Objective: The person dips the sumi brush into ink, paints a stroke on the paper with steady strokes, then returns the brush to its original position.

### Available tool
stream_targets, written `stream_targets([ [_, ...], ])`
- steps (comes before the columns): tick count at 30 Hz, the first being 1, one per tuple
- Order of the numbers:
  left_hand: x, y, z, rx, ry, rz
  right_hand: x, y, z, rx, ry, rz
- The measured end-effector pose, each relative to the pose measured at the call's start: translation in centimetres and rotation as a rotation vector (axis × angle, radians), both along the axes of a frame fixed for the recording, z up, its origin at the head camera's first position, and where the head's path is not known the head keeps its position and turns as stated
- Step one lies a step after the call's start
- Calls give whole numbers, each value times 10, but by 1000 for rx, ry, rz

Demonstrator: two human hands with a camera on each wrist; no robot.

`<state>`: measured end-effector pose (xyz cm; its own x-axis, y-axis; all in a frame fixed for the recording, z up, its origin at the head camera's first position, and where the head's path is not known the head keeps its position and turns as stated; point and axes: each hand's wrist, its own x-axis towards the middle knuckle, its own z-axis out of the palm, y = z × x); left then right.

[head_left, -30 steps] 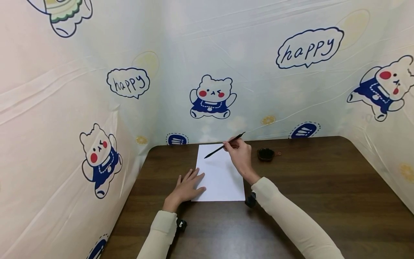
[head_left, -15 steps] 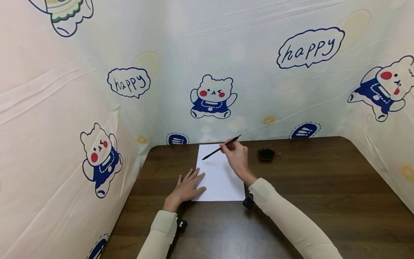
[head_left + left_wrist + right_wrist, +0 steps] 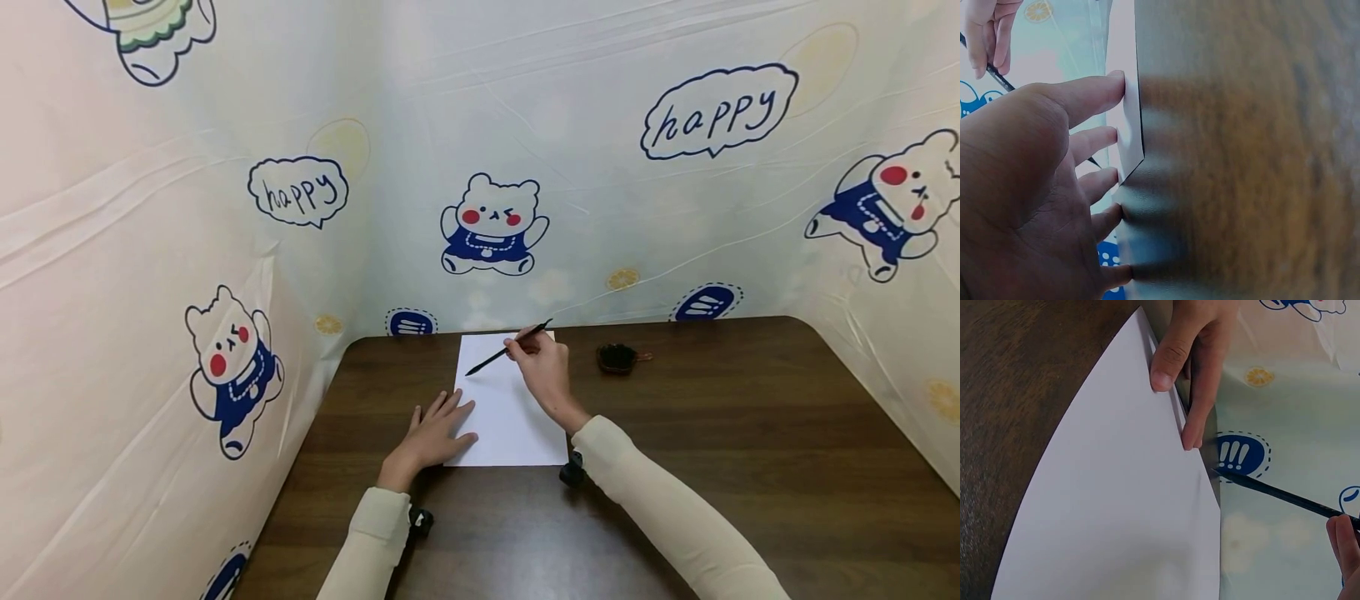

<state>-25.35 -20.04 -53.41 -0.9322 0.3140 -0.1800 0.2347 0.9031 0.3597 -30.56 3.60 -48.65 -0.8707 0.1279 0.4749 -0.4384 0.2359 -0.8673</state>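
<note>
A blank white sheet of paper (image 3: 510, 429) lies on the table. My left hand (image 3: 433, 435) rests with spread, straight fingers on its left edge; in the left wrist view the thumb and two fingertips (image 3: 1109, 134) touch the paper. My right hand (image 3: 547, 371) pinches a slim black calligraphy brush (image 3: 491, 360) over the upper part of the sheet. The brush slants, its pointed tip down toward the left. In the right wrist view the brush (image 3: 1291, 499) shows its tip apart from the paper, against the backdrop.
A small dark dish (image 3: 617, 358) with a reddish-brown handle stands on the brown wooden table (image 3: 720, 433), right of the paper. A printed cloth (image 3: 577, 183) with bears and lettering encloses the table's back and sides. Each wrist wears a small black camera (image 3: 422, 522).
My right hand has moved slightly left and toward me, and the brush tip has come lower over the paper's left side. The left hand and the paper have stayed put.
</note>
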Motion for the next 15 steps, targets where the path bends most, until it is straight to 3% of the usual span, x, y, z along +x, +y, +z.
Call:
stream_targets([
  [15,0,-1,-1,8,-6,-1,2,-1,-9,59,-12,-26],
])
